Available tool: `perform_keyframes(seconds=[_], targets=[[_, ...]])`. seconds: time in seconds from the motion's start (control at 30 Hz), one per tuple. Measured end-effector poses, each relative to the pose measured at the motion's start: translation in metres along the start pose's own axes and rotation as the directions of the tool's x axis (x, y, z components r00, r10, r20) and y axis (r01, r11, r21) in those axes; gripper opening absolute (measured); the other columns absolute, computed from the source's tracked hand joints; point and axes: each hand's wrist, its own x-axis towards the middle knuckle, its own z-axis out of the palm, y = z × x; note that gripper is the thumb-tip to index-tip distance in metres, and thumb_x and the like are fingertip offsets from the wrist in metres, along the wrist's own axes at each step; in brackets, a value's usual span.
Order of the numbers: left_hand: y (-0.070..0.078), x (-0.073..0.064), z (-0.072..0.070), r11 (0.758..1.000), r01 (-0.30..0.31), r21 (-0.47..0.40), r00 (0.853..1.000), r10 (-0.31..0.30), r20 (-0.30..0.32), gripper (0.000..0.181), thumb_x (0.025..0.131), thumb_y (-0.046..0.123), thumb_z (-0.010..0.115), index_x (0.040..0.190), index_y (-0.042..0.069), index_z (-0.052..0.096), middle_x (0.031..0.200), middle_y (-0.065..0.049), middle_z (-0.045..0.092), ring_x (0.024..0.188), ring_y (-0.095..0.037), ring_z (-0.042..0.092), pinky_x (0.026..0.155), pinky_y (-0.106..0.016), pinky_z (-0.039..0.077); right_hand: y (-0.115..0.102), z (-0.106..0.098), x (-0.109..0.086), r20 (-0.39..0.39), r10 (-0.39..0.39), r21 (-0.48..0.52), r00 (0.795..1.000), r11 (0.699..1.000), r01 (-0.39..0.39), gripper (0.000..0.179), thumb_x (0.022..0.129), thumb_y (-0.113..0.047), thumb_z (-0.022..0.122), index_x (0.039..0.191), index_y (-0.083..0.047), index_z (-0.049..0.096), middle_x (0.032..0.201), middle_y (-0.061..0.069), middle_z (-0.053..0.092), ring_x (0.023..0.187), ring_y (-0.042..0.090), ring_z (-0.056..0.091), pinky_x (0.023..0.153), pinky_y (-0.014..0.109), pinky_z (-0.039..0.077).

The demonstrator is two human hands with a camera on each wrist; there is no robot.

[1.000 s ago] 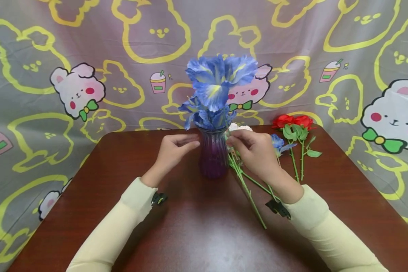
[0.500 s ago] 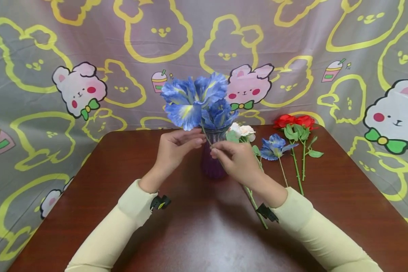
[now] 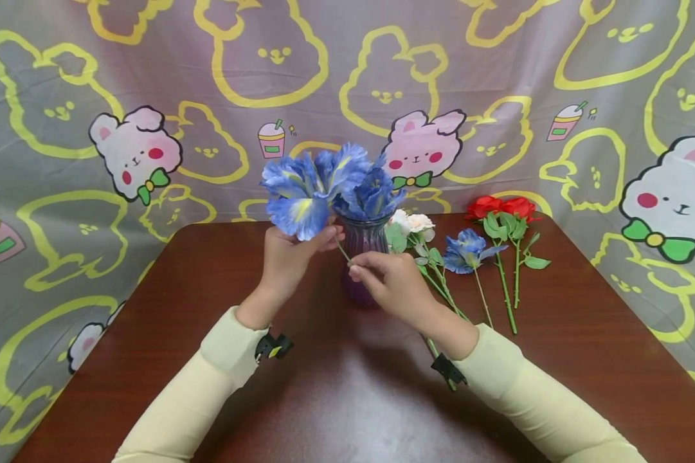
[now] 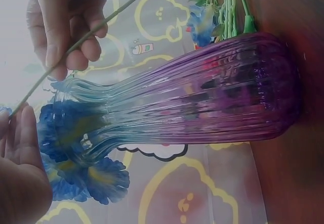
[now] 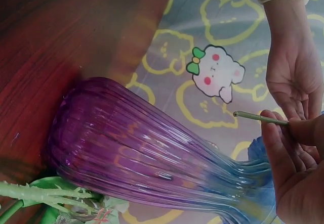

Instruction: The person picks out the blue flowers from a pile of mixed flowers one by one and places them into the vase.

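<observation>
Between the thumb and fingers of my right hand [image 3: 399,286] is the thin green stem of a blue iris [image 3: 301,199], pinched near its lower part. My left hand [image 3: 283,263] holds the same stem higher up, just under the bloom, between thumb and fingers. The iris leans left, outside a ribbed glass vase [image 3: 366,236], purple below and bluish at the mouth. Other blue irises [image 3: 371,193] stand in the vase, their blooms above its rim. The cut stem end [image 5: 245,115] sticks out past my right fingers in the right wrist view.
Right of the vase lie pale roses [image 3: 419,223], another blue iris [image 3: 467,251] and red roses [image 3: 517,207] with long green stems. They rest on a dark brown table [image 3: 335,386]. A cartoon-print cloth [image 3: 220,77] hangs behind it.
From above the vase, the iris has come left and down, beside the mouth. My right hand has shifted left across the vase front; my left hand has closed on the stem below the bloom.
</observation>
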Motion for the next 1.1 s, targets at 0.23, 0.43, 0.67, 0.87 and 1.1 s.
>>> perform_keyframes(seconds=[0.23, 0.43, 0.67, 0.87, 1.1], targets=[[-0.001, 0.001, -0.002, 0.999, 0.030, -0.025, 0.999, -0.031, -0.017, 0.030, 0.086, -0.007, 0.069, 0.111, -0.020, 0.058, 0.095, -0.018, 0.071, 0.082, -0.027, 0.072, 0.070, -0.043, 0.058, 0.000, 0.001, 0.000, 0.031, 0.029, -0.011, 0.999, 1.000, -0.029, 0.005, 0.088, -0.007, 0.072, 0.091, -0.004, 0.074, 0.082, 0.001, 0.072, 0.070, 0.009, 0.064, 0.065, 0.030, 0.053], [0.004, 0.005, -0.007, 0.999, -0.017, -0.050, 0.999, 0.015, -0.043, 0.024, 0.086, -0.009, 0.068, 0.108, -0.016, 0.060, 0.091, -0.017, 0.071, 0.081, -0.029, 0.072, 0.070, -0.044, 0.058, 0.005, -0.007, 0.001, 0.024, 0.059, -0.023, 0.998, 0.998, -0.058, 0.011, 0.089, -0.010, 0.071, 0.097, -0.002, 0.074, 0.089, 0.004, 0.073, 0.073, 0.010, 0.064, 0.065, 0.030, 0.054], [0.017, 0.016, -0.016, 0.992, -0.104, -0.073, 0.992, 0.098, -0.076, 0.020, 0.086, -0.012, 0.066, 0.105, -0.015, 0.060, 0.087, -0.015, 0.071, 0.077, -0.027, 0.071, 0.070, -0.042, 0.058, 0.017, -0.022, 0.000, -0.027, 0.126, -0.098, 0.992, 0.987, -0.128, 0.015, 0.086, -0.013, 0.076, 0.096, -0.002, 0.074, 0.089, 0.005, 0.074, 0.075, 0.013, 0.068, 0.064, 0.033, 0.055], [0.028, 0.024, -0.025, 0.988, -0.137, -0.065, 0.985, 0.129, -0.119, 0.019, 0.085, -0.010, 0.068, 0.103, -0.005, 0.062, 0.087, -0.017, 0.070, 0.077, -0.028, 0.071, 0.070, -0.041, 0.058, 0.030, -0.031, 0.004, -0.058, 0.219, -0.162, 0.974, 0.961, -0.225, 0.029, 0.082, -0.020, 0.080, 0.101, -0.001, 0.071, 0.094, 0.012, 0.073, 0.077, 0.022, 0.069, 0.069, 0.039, 0.056], [0.042, 0.032, -0.033, 0.986, -0.157, -0.063, 0.976, 0.145, -0.165, 0.020, 0.084, -0.007, 0.071, 0.099, -0.004, 0.060, 0.086, -0.019, 0.069, 0.077, -0.030, 0.071, 0.071, -0.039, 0.058, 0.046, -0.028, 0.010, -0.008, 0.345, -0.145, 0.939, 0.928, -0.343, 0.063, 0.079, -0.032, 0.082, 0.128, -0.001, 0.060, 0.121, 0.018, 0.064, 0.102, 0.029, 0.065, 0.084, 0.045, 0.053]])
